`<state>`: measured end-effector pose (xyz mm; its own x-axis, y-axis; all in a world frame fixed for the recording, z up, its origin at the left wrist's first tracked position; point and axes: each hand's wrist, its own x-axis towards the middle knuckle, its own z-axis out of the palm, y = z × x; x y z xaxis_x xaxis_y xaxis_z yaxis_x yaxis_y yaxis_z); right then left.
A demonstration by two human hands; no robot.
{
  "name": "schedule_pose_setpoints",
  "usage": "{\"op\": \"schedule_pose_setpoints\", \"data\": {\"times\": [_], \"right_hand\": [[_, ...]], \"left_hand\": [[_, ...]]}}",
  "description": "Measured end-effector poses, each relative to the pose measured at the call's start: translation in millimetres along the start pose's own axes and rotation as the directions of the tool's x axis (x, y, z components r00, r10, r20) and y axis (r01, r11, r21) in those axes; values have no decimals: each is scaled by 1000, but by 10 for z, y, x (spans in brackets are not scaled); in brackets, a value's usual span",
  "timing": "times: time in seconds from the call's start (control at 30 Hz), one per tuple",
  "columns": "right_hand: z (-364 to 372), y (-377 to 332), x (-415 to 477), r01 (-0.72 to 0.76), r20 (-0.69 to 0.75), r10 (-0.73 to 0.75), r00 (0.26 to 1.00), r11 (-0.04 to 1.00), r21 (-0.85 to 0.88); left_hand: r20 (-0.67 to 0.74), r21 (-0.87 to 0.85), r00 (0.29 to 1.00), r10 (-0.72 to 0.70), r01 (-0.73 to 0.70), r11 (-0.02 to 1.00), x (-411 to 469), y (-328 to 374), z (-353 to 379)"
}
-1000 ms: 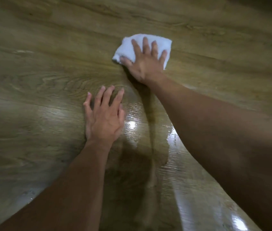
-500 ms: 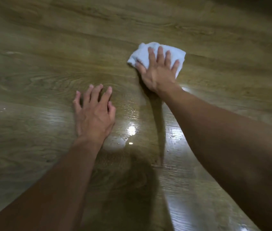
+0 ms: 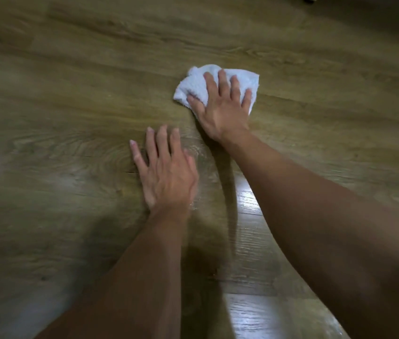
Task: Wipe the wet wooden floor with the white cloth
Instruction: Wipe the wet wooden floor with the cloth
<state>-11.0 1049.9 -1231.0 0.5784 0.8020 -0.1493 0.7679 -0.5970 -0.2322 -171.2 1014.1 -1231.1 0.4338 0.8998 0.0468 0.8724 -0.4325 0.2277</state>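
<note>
- The cloth (image 3: pixel 194 85) lay bunched on the floor (image 3: pixel 71 94); the right hand (image 3: pixel 220 111) pressed it flat, fingers spread.
- Nearer the person than the cloth, the left hand (image 3: pixel 166 177) rested flat on the boards, fingers straight, holding nothing.
- Wiping looked mid-stroke; a wet sheen (image 3: pixel 249 201) glistened short of the cloth, so the next pass likely called for drawing the cloth back over it.

I'm indoors, likely a home room: wood-grain plank floor (image 3: pixel 71 155) fills my view, with a glossy wet sheen (image 3: pixel 247 199) reflecting light toward five o'clock.
</note>
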Motion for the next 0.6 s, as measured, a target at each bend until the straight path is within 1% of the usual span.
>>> {"op": "schedule_pose_setpoints", "data": {"times": [0.13, 0.23, 0.33, 0.43, 0.47, 0.5, 0.53, 0.6], "right_hand": [[81, 73, -618, 79, -67, -83, 994, 995, -59], [64, 151, -877, 104, -26, -107, 994, 990, -99], [-43, 188, -484, 104, 9, -104, 995, 987, -122], [-108, 35, 95, -13, 44, 13, 999, 1000, 0], [-92, -26, 177, -53, 51, 52, 997, 998, 24], [-73, -77, 165, -63, 48, 61, 997, 998, 31], [-38, -99, 55, -42, 40, 41, 998, 999, 23], [15, -30, -376, 80, 4, -80, 997, 996, -29]], "left_hand": [[-31, 19, 999, 14, -14, 1000, -4, -16, 19], [-31, 20, 999, 10, -9, 1000, 7, -4, 25], [-24, 20, 1000, 11, -11, 1000, 23, 4, 37], [-29, 21, 1000, 11, -10, 1000, 22, -10, 47], [-30, 22, 999, 13, -12, 1000, 17, -11, 50], [-30, 21, 999, 13, -12, 1000, 16, -5, 49], [-25, 19, 1000, 10, -9, 1000, 17, 1, 41], [-16, 14, 1000, 9, -9, 1000, 24, 0, 28]]}}
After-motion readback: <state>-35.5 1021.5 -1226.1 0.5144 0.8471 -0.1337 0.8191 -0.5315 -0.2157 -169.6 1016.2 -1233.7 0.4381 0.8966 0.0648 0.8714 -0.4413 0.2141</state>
